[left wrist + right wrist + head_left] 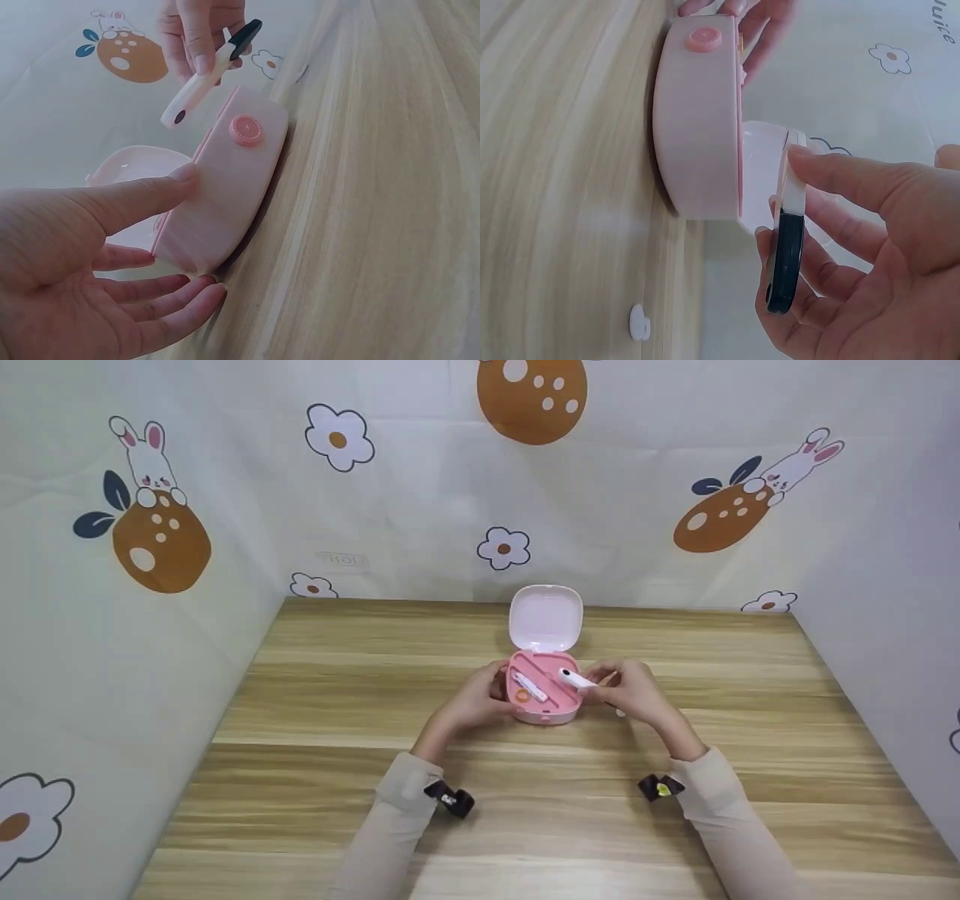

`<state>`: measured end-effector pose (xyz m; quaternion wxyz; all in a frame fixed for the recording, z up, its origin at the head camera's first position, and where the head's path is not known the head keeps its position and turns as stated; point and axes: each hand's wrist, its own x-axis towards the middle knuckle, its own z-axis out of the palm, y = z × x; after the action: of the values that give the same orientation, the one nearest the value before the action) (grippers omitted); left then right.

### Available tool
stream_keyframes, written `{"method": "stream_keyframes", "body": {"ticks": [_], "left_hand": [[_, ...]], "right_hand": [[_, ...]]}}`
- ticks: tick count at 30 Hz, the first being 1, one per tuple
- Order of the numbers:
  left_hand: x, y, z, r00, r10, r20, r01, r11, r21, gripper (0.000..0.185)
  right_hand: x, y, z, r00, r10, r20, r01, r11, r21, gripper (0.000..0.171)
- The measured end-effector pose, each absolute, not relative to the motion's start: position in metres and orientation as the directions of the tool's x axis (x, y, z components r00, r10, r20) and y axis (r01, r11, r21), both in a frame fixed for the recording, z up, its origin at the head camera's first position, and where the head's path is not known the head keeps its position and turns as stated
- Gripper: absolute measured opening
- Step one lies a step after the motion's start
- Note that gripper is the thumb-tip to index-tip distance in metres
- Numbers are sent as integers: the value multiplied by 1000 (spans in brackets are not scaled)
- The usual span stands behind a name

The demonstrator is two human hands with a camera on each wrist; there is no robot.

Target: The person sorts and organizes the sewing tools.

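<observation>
Small pink plastic hinged case (546, 697) sits on the light wood-grain tabletop (375, 810), toward its far middle, lid (546, 617) swung up and back toward the wall. Inside the base: a diagonal divider, a short white-and-pink stick (530, 686) and a small orange ring (522, 697) lying in the left compartment.

Left hand (480, 701): fingers straight and relaxed, not curled round anything. The left wrist view shows the thumb tip (180, 176) resting against the case's side wall, remaining fingers spread beneath, near the base.

Right hand (630, 686): clamped on a slim white plastic tool with a dark end (786, 247), pinched between thumb and fingers. The white tip points over the case's right compartment; the dark end sits back in the hand. Tool is held above the case, not touching it.

A round pink knob (246, 130) sits on the case's outer wall. A small white piece (639, 322) lies on the tabletop just beside the case.
</observation>
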<state>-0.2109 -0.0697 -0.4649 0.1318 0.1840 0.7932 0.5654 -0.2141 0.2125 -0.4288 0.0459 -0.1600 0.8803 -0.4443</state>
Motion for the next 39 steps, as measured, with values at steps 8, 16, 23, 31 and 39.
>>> {"method": "stream_keyframes", "body": {"ticks": [8,16,23,31,39], "left_hand": [[-212,-70,-466,-897,442,-4,138,289,947,78],[-212,-70,-465,-901,434,-6,120,262,958,80],[-212,-71,-466,-902,432,-14,101,242,965,82],[-211,-70,-465,-899,437,-24,77,211,974,85],[-211,-70,-466,-894,447,-11,89,202,975,86]], "right_hand": [[-222,194,-427,-950,-309,43,-223,576,-786,23],[-228,176,-429,-948,-310,67,-243,575,-781,19],[-232,162,-429,-956,-289,60,-225,583,-781,17],[-236,148,-432,-964,-257,65,-221,644,-732,18],[-236,140,-435,-974,-218,62,-192,649,-736,19]]}}
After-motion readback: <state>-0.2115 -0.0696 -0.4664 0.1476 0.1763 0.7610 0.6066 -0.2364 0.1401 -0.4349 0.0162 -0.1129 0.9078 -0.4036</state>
